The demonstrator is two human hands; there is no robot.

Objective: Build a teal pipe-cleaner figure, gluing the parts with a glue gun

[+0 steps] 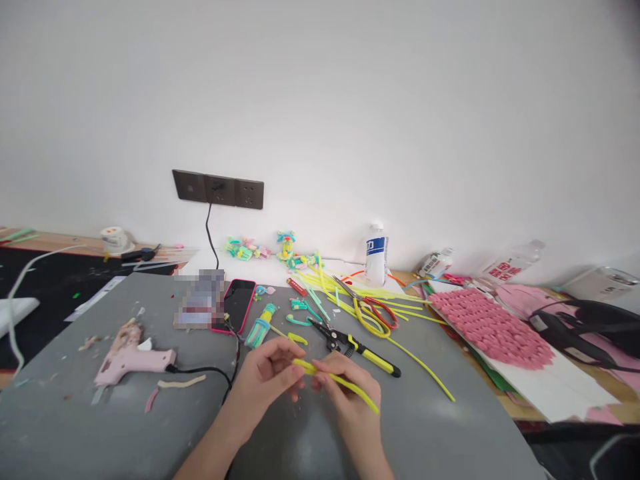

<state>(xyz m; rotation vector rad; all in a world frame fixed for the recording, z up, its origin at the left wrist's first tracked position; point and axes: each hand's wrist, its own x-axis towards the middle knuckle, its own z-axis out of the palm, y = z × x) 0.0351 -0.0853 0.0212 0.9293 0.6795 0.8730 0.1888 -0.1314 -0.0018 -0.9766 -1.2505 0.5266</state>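
Observation:
A yellow pipe cleaner (356, 387) runs between my two hands above the grey work surface. My left hand (270, 373) pinches its left end between thumb and fingers. My right hand (347, 387) grips it a little further along, and the free end sticks out to the lower right. Just beyond my fingers lie wire strippers (373, 359) with yellow and black handles. Near them are a small bent yellow piece (297, 339) and a teal and yellow bundle of pipe cleaners (261, 327).
A pink glue gun (133, 357) lies at left, its cord crossing toward a phone (240, 300). Scissors (367, 310) rest on loose yellow pipe cleaners (400, 293). A bottle (376, 257) stands by the wall. At right is a pink braided piece (495, 327).

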